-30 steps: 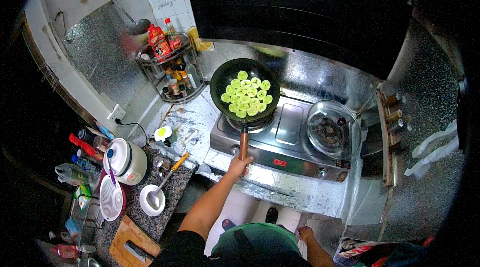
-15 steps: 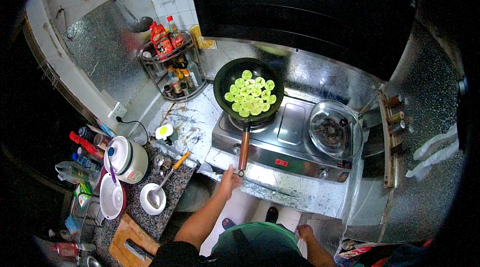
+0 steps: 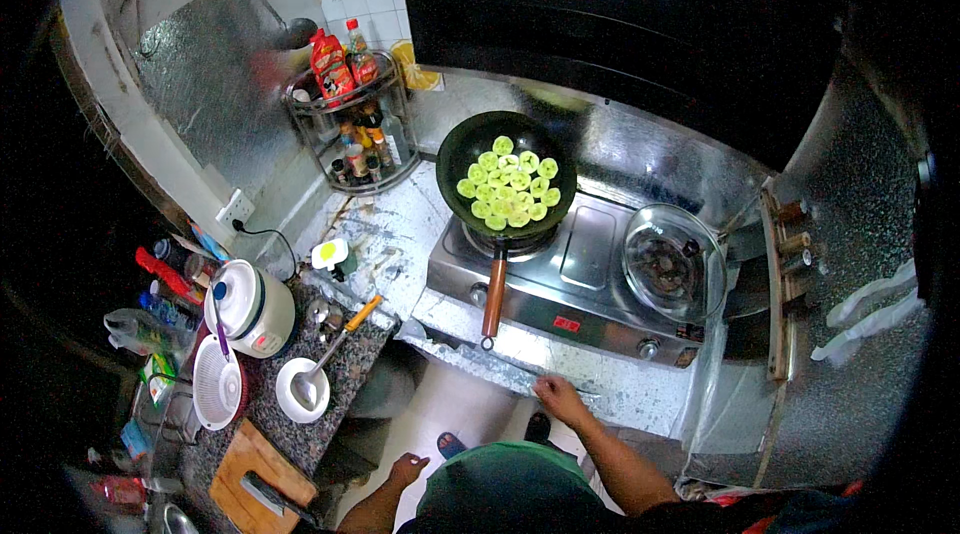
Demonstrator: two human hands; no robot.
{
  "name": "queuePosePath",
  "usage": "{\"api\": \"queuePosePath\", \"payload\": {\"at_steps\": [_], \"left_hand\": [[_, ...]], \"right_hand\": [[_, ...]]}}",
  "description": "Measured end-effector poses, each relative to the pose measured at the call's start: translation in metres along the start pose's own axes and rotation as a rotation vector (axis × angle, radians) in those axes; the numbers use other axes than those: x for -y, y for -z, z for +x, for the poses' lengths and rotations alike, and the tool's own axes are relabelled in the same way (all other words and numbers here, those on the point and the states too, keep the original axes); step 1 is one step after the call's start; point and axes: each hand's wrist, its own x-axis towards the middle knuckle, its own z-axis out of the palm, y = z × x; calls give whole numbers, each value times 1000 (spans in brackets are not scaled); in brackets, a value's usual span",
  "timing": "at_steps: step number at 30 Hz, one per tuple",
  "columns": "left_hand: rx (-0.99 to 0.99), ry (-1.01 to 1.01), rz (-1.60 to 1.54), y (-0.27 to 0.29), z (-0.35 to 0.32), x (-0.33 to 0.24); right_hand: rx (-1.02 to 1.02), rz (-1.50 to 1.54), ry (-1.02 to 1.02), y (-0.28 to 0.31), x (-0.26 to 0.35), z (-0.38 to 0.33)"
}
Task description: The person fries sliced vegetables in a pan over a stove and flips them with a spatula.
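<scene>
A black wok (image 3: 456, 139) with a wooden handle (image 3: 495, 296) sits on the left burner. Pale green cucumber slices (image 3: 508, 184) lie in its bowl, spread in one cluster. Near the counter's front edge, right of the handle's end, is my right hand (image 3: 562, 404), its fingers loosely bent and nothing visible in them. My left hand (image 3: 407, 471) hangs low beside my body, left of my green apron (image 3: 505, 494). It is loosely open and holds nothing I can see. Neither hand touches the wok.
A glass lid (image 3: 672, 264) rests over the right side of the gas stove (image 3: 600, 309). At left, a bowl with a ladle (image 3: 303, 389), a rice cooker (image 3: 262, 314), a colander (image 3: 220, 389) and a cutting board with a knife (image 3: 240, 469) crowd the counter. A bottle rack (image 3: 355, 129) fills the corner.
My left hand has left the end of the wok handle and dropped toward my left side. My right hand has risen from beside my body to the counter's front edge.
</scene>
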Motion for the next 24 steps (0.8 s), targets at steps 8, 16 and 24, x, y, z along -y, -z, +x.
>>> {"api": "queuePosePath", "payload": {"at_steps": [8,16,24], "left_hand": [[-201,145,-624,-7,-52,47],[-120,205,-804,-52,-74,58],[-171,132,-907,-51,-78,54]], "right_hand": [[86,392,-112,-58,121,120],[-180,422,28,-73,79,142],[-71,406,-39,-60,93,136]]}}
